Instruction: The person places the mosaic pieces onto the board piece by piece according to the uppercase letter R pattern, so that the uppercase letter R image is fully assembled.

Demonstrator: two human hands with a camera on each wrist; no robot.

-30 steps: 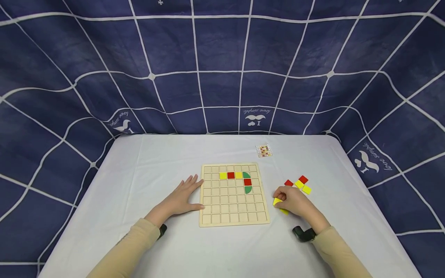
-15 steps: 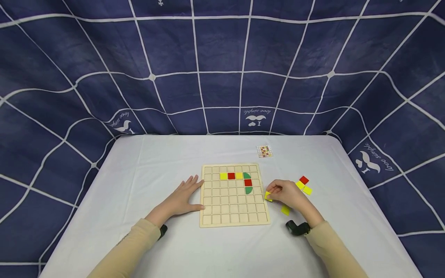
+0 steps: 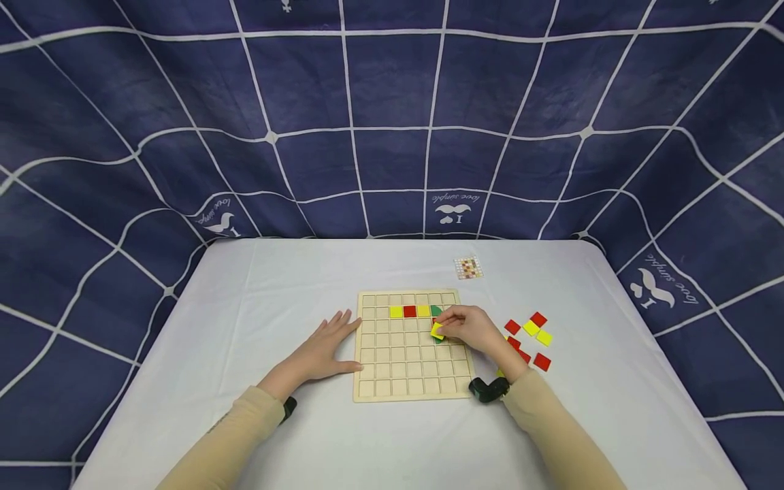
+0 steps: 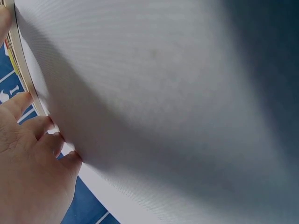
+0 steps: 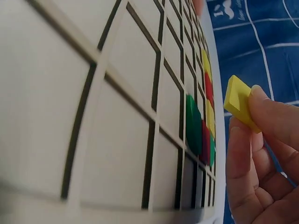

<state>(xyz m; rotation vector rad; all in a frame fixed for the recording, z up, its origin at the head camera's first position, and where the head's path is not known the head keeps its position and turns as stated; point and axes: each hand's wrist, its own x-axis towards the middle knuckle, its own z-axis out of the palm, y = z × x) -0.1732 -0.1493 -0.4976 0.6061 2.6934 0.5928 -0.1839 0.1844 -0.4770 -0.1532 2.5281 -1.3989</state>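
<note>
Yellow tile in right hand's pinch, left hand outspread; white tablecloth, navy gridded curtain behind

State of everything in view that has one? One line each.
Board: flat on the table, partly filled.
Placed tiles: red, yellow and green, lying in cells.
Left hand: spread, touching the board's left edge.
Right hand: pinching a yellow tile.
Yellow tile: raised off the board, tilted.
Loose tiles: scattered right of the board.
Card: lying printed side up.
</note>
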